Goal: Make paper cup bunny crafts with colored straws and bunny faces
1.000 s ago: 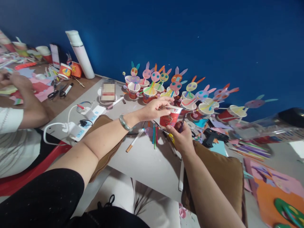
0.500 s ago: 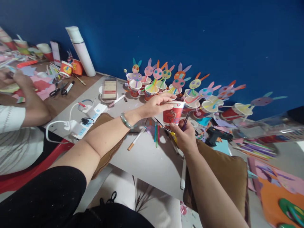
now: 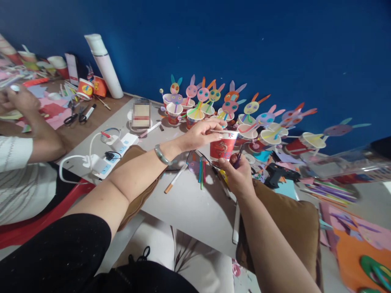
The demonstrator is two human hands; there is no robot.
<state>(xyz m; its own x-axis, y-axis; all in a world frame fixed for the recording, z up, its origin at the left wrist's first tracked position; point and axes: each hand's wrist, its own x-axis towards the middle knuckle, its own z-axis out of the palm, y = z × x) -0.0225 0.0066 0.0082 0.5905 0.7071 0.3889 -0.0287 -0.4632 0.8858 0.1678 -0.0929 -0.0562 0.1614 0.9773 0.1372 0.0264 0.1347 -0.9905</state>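
My left hand, with a green bangle on its wrist, is closed over the rim of a red and white paper cup. The cup is upright, tilted slightly, above the grey table. Under its lower right side is my right hand, closed around a slim dark purple tool that looks like a scissors handle. Its thumb is by the cup's base; the tool's far end is hard to make out. Behind the cup stand several red paper cups with paper rabbit heads on sticks.
Pens and coloured sticks lie in front of me. At right are a black glue gun, a brown cushion and paper pieces. On the left are a power strip, a white bottle and another person's hand.
My hands and the red paper cup have hardly moved. At the left, the other person's hand has shifted slightly.
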